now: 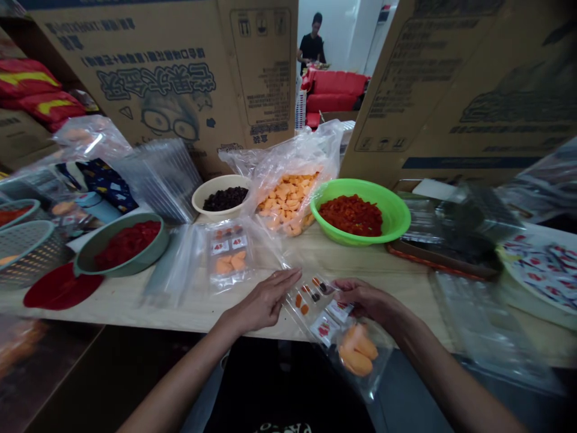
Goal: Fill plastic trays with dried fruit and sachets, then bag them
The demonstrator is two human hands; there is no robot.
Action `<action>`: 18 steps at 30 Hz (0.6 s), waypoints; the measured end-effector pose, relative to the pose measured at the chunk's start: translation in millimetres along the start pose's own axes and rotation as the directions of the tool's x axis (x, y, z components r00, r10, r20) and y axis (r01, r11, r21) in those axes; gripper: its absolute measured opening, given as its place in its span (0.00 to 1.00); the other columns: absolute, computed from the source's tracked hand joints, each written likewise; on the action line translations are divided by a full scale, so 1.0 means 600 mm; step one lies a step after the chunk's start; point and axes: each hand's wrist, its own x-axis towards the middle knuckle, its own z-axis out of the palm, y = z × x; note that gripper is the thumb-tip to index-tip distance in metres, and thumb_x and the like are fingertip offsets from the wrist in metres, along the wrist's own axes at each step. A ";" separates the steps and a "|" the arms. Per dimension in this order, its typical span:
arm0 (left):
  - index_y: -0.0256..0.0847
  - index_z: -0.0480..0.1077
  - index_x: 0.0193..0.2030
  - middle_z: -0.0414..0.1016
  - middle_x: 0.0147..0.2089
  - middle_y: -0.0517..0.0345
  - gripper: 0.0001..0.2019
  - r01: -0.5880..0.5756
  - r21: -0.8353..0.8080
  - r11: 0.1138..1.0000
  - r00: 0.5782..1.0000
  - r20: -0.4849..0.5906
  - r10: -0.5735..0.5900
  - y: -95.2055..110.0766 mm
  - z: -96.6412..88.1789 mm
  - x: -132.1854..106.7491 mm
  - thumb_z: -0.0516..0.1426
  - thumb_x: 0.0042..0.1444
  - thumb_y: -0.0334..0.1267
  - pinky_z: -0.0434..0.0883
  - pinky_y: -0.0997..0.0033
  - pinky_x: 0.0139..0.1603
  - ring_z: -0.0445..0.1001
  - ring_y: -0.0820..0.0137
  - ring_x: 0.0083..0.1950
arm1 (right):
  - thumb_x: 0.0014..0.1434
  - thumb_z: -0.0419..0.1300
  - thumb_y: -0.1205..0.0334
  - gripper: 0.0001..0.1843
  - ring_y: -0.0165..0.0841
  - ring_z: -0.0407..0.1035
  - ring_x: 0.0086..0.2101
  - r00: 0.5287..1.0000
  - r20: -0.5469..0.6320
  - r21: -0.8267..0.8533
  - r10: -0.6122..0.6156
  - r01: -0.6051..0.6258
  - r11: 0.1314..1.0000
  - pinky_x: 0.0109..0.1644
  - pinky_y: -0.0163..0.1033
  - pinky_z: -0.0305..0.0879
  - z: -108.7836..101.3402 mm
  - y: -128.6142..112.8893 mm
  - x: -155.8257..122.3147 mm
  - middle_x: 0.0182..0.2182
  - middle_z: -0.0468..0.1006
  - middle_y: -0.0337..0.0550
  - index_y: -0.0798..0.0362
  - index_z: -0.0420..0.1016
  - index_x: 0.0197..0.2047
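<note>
Your right hand point(360, 296) pinches the side of the clear plastic packet of orange pieces point(334, 325), tilted over the pale bench's point(408, 273) front edge; your left hand's point(265, 304) extended fingers touch its upper end, probably steadying it, grip unclear.

Operator's notes, worn items, head view. I record a plain black garment point(293, 391) across the torso. Pale lettering point(303, 429) runs along its lower visible part, cut off by the frame edge; I cannot read the full wording. Left forearm point(193, 368) and right forearm point(435, 355) bare; left hand point(264, 302) and right hand point(364, 296) ungloved.
</note>
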 end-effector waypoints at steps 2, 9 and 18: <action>0.51 0.44 0.76 0.56 0.75 0.50 0.45 0.024 -0.046 0.999 0.999 0.023 -0.023 -0.006 -0.004 0.007 0.48 0.53 0.18 0.61 0.45 0.72 0.56 0.61 0.74 | 0.41 0.70 0.55 0.20 0.23 0.62 0.22 1.000 -0.002 -0.006 -0.001 0.001 1.000 0.23 0.29 0.53 0.004 0.001 0.003 0.23 0.69 0.32 0.55 0.74 0.37; 0.49 0.34 0.77 0.44 0.78 0.45 0.56 0.050 0.077 0.996 0.989 0.133 -0.060 -0.016 0.028 0.020 0.49 0.41 0.14 0.60 0.45 0.73 0.46 0.56 0.77 | 0.38 0.71 0.55 0.26 0.24 0.62 0.21 0.990 -0.142 0.090 -0.024 0.037 0.995 0.23 0.30 0.53 -0.002 0.013 0.029 0.23 0.71 0.32 0.55 0.74 0.41; 0.47 0.26 0.76 0.36 0.79 0.45 0.57 0.061 0.033 0.998 0.972 0.225 -0.067 -0.002 0.079 0.017 0.51 0.44 0.16 0.55 0.46 0.75 0.37 0.56 0.79 | 0.41 0.65 0.59 0.18 0.26 0.64 0.23 0.908 -0.415 0.102 -0.058 0.110 0.989 0.25 0.31 0.58 0.042 0.034 0.056 0.25 0.73 0.35 0.54 0.73 0.38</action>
